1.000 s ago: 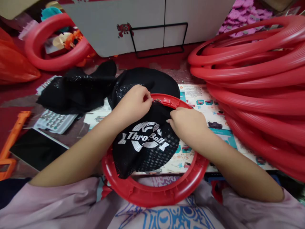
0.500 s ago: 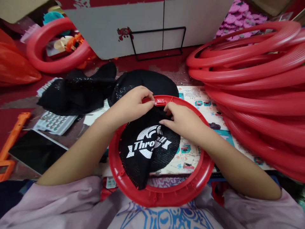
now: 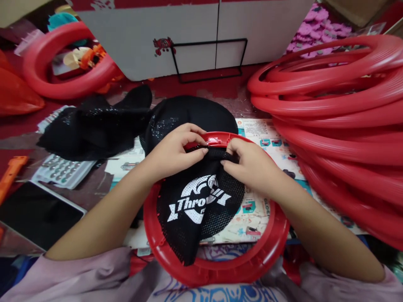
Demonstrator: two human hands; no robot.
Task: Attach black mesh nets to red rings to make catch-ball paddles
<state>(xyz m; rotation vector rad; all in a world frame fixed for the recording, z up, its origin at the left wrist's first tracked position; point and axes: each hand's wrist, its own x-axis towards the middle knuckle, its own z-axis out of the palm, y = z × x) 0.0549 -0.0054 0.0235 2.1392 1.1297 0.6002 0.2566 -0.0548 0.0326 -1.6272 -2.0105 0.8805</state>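
Together, left hand [image 3: 171, 153], right hand [image 3: 252, 165] pinching mesh net [image 3: 197, 201] (printed), red ring [image 3: 220, 260]

Small assembly workshop, toy piecework: tall stack of identical red plastic rings [image 3: 333, 105] at right, heap of black mesh nets [image 3: 94, 126], printed instruction sheets [image 3: 267, 142] covering the cluttered worktable, grey desk calculator [image 3: 61, 171], white cabinet [image 3: 189, 33] behind.

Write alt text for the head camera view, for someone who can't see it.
Two bare hands, left hand and right hand, pinch the edge of a black mesh net against the far rim of a red plastic ring. A stack of red rings lies to the right; a calculator to the left.
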